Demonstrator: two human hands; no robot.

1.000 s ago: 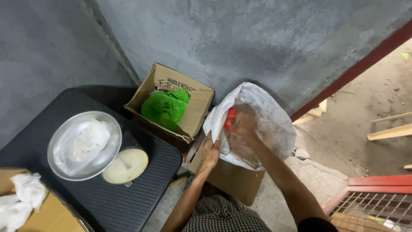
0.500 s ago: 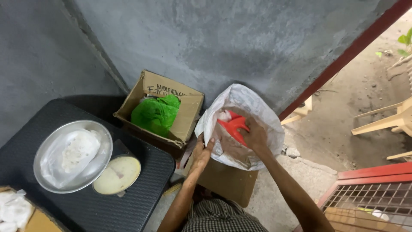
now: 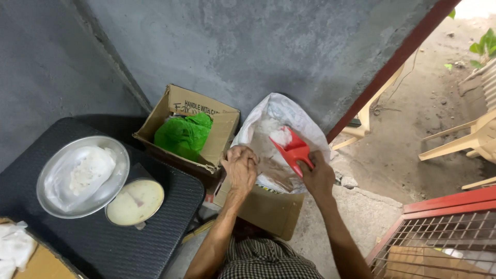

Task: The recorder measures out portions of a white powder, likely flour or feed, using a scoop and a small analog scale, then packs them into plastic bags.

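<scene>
Over the white sack: keep your right hand gripping the red scoop level; left hand, closed on the rim, holds it wide.

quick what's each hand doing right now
left hand: closed on the rim of the white sack
right hand: closed on the red scoop

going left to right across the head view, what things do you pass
metal pan holding a clear bag of white stuff → round scale dial → cardboard box with green bags → left hand on the white sack → red scoop in the right hand → pale plastic chair
</scene>
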